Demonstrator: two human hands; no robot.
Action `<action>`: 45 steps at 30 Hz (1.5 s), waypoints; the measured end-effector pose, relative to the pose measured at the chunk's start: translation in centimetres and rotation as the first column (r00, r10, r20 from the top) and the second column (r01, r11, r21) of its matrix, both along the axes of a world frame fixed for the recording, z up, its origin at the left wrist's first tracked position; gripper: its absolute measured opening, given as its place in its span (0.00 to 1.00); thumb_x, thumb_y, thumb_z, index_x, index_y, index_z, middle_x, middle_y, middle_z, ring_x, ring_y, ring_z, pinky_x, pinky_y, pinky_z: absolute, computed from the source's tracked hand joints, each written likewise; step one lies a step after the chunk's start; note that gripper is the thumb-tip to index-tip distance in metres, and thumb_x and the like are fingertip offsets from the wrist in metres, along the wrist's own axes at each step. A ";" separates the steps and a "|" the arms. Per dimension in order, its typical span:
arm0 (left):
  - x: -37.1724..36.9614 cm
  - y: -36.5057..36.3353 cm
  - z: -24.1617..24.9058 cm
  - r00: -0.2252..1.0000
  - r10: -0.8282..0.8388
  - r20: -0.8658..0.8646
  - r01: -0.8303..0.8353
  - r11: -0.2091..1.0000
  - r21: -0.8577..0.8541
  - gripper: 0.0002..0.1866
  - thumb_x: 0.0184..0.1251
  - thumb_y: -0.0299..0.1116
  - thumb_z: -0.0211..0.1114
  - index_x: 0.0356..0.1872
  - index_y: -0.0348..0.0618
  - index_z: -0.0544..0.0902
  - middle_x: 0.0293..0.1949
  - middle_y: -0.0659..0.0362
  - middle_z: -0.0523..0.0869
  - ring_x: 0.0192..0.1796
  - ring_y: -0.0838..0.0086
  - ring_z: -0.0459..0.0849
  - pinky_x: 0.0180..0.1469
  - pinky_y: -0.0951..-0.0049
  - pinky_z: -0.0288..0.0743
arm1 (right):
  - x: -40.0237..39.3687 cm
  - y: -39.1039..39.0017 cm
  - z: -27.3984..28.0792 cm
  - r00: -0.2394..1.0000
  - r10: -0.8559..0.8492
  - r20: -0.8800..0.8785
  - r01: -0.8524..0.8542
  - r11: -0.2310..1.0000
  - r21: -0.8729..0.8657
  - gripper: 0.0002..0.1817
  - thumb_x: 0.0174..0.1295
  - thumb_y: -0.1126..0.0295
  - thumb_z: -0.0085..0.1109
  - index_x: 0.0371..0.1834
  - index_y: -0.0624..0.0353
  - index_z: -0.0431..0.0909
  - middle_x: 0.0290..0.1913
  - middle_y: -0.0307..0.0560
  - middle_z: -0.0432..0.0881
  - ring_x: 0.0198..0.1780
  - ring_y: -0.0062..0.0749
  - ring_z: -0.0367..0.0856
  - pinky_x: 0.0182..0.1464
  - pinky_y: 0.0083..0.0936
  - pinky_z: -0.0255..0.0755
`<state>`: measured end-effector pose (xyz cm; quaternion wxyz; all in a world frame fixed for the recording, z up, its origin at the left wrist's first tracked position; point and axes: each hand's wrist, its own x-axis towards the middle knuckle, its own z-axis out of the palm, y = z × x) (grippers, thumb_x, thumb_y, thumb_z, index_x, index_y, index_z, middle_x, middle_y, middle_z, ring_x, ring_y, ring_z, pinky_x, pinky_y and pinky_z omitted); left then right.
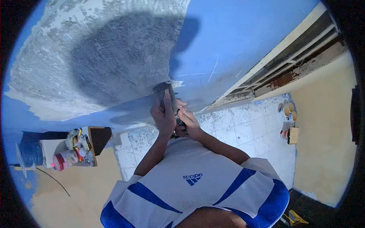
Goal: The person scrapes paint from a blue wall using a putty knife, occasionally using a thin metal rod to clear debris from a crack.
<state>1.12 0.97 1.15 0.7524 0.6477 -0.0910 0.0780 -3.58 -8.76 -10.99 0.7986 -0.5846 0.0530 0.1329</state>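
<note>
My left hand (164,118) is closed around a flat, dark grey scraper (170,99), with the thumb lying along its face. The upper edge of this scraper meets the wall (125,64), right where rough grey plaster borders blue paint (224,41). Close beside it, my right hand (189,122) has its fingers curled at the scraper's lower end. A small dark patterned thing (180,121) shows between the two hands, too hidden to make out. My head's shadow falls over the bare plaster.
At left, a small shelf (92,146) bears a pink-lidded jar (62,160) and crumpled packets; a blue water bottle (30,154) is beside it. A window frame (281,62) runs along the upper right. Cups (291,108) and a box (293,135) stand by the tiled floor's (235,133) right edge.
</note>
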 end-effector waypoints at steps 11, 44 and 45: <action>-0.7 -2.4 -1.8 0.991 0.102 -0.091 -0.099 0.994 0.044 0.20 0.77 0.44 0.52 0.34 0.34 0.78 0.24 0.51 0.86 0.23 0.71 0.85 0.28 0.73 0.79 | -1.5 -3.6 2.2 0.967 0.154 -0.204 -0.075 0.935 0.347 0.17 0.74 0.55 0.47 0.55 0.54 0.73 0.39 0.39 0.73 0.42 0.21 0.67 0.45 0.20 0.60; -4.8 -2.6 1.7 0.977 0.088 -0.195 -0.105 0.992 -0.075 0.21 0.78 0.43 0.52 0.29 0.35 0.78 0.25 0.52 0.87 0.24 0.73 0.85 0.27 0.74 0.78 | -6.1 -1.9 11.3 0.974 0.098 -0.202 0.007 0.886 0.464 0.15 0.74 0.51 0.44 0.40 0.48 0.72 0.15 0.30 0.59 0.11 0.14 0.54 0.13 0.16 0.44; -4.6 -2.7 1.8 0.976 0.064 -0.209 -0.082 0.993 -0.079 0.22 0.77 0.44 0.52 0.29 0.35 0.78 0.25 0.52 0.87 0.24 0.73 0.85 0.27 0.74 0.78 | -5.8 -1.9 11.5 0.978 0.089 -0.188 0.008 0.888 0.461 0.15 0.75 0.51 0.43 0.41 0.48 0.72 0.15 0.29 0.58 0.11 0.14 0.53 0.13 0.16 0.44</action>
